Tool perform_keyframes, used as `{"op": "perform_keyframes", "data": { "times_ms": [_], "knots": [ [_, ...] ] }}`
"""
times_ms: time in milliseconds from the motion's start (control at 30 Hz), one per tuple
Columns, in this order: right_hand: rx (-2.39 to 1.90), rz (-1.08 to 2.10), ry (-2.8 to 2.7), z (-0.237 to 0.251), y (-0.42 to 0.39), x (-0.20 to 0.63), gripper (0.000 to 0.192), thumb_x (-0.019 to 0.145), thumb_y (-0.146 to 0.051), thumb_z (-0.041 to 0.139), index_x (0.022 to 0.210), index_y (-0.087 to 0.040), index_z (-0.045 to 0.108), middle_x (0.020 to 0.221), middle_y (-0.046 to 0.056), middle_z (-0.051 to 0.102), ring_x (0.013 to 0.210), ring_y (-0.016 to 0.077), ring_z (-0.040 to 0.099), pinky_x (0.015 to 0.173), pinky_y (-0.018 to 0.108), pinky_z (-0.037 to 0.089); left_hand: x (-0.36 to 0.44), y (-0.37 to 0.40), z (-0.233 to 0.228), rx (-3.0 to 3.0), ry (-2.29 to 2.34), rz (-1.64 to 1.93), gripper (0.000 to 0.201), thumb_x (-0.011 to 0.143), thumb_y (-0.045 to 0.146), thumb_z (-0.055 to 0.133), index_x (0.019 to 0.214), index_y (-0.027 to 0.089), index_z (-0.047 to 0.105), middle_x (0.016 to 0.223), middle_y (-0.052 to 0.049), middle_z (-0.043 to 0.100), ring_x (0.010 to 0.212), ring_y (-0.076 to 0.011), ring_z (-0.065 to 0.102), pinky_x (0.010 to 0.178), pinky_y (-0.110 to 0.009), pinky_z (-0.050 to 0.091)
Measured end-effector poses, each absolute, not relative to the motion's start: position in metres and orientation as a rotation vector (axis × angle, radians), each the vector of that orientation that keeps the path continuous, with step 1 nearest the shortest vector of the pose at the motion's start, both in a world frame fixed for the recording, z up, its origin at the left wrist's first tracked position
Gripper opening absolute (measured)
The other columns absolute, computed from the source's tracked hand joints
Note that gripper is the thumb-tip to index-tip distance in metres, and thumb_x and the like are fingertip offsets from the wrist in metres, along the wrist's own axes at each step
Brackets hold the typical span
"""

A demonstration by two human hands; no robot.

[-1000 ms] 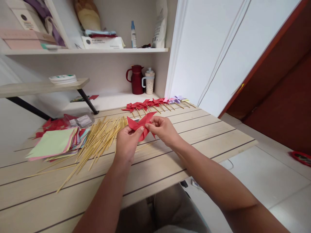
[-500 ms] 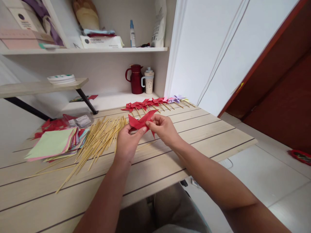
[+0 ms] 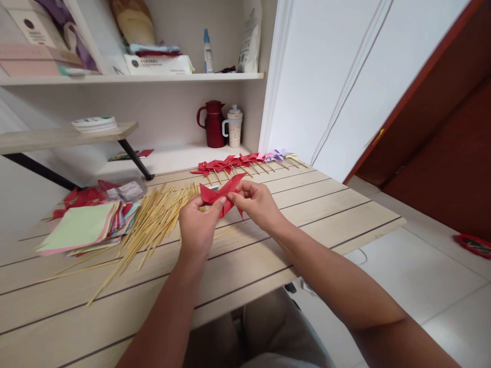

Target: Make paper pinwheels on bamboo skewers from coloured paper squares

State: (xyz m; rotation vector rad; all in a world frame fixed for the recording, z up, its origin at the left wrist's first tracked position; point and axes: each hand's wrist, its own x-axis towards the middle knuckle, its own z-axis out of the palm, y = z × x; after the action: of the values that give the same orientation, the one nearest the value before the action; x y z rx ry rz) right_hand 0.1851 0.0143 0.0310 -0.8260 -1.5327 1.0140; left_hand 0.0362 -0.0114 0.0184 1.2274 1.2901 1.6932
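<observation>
A folded red paper pinwheel (image 3: pixel 224 194) with pointed corners is held above the table between both hands. My left hand (image 3: pixel 197 222) pinches its left lower side, thumb in front. My right hand (image 3: pixel 255 202) grips its right side, with thumb and forefinger near the middle. The fingers behind the paper are partly hidden. Just left of my left hand lies a heap of thin wooden sticks (image 3: pixel 157 220). Beyond the hands, a row of red pinwheels on sticks (image 3: pixel 226 163) runs along the table's back, with purple pinwheels (image 3: pixel 278 155) at its right end.
Stacked coloured paper squares (image 3: pixel 79 225) lie on the left, with red folded paper (image 3: pixel 82 197) and a clear packet (image 3: pixel 128 191) behind. A dark red jug (image 3: pixel 215 125) and a pale cup (image 3: pixel 234 128) stand at the back. A small raised shelf (image 3: pixel 65 138) juts in at left.
My left hand has shifted slightly left and its thumb has slid away from the right thumb. The paper pinwheel has tilted a little, showing more of its lower middle.
</observation>
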Motion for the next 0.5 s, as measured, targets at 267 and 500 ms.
{"op": "perform_keyframes", "data": {
  "times_ms": [267,500],
  "knots": [
    [-0.843,1.022,-1.530,0.0324,0.0140,0.1850,0.025,0.081,-0.040,0.070,0.071,-0.021,0.058,0.055,-0.005,0.049,0.053,0.0114,0.042,0.053,0.027,0.030,0.0356,-0.0101,0.0151,1.251,1.289,1.718,0.028,0.069,0.034,0.086,0.092,0.020,0.081,0.094,-0.007,0.078,0.092,-0.0235,0.071,0.086,-0.035,0.055],
    [-0.823,1.063,-1.556,0.0323,0.0145,0.1856,0.034,0.082,-0.048,0.073,0.070,-0.021,0.056,0.060,-0.005,0.050,0.056,0.0115,0.042,0.055,0.027,0.032,0.0384,-0.0131,0.0235,1.118,1.241,1.690,0.026,0.067,0.029,0.086,0.090,0.017,0.080,0.092,-0.008,0.079,0.085,-0.0207,0.071,0.080,-0.032,0.055]
  ]
}}
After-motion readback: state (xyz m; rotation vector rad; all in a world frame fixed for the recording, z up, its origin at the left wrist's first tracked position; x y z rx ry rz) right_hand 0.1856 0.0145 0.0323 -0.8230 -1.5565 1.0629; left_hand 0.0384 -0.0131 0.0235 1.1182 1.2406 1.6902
